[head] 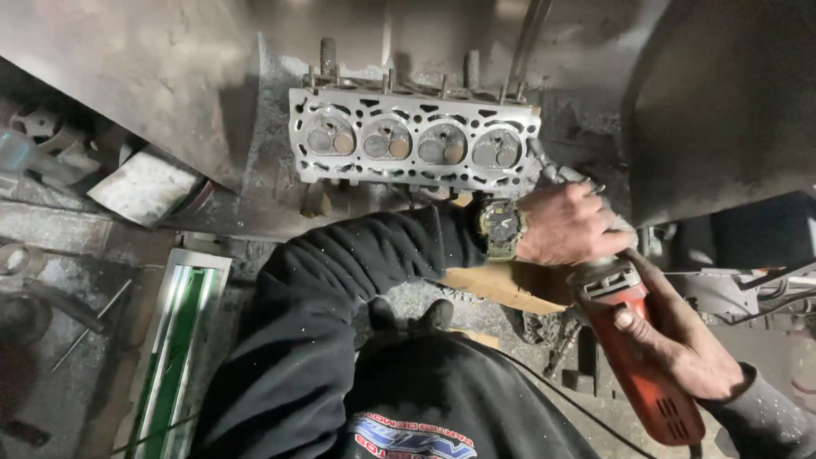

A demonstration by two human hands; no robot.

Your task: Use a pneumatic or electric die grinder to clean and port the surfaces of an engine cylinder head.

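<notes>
Beside a grey cylinder head (414, 140), the left hand (568, 225) and right hand (680, 340) wrap their fingers around a red angle grinder (646, 357).

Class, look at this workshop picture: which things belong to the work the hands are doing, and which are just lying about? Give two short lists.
In use:
- red angle grinder, right hand on its body
- left hand at the grinder's head
- cylinder head, standing on the bench

Lying about:
- green-and-white tray
- pale flat block
- cardboard piece
- thin rod
</notes>
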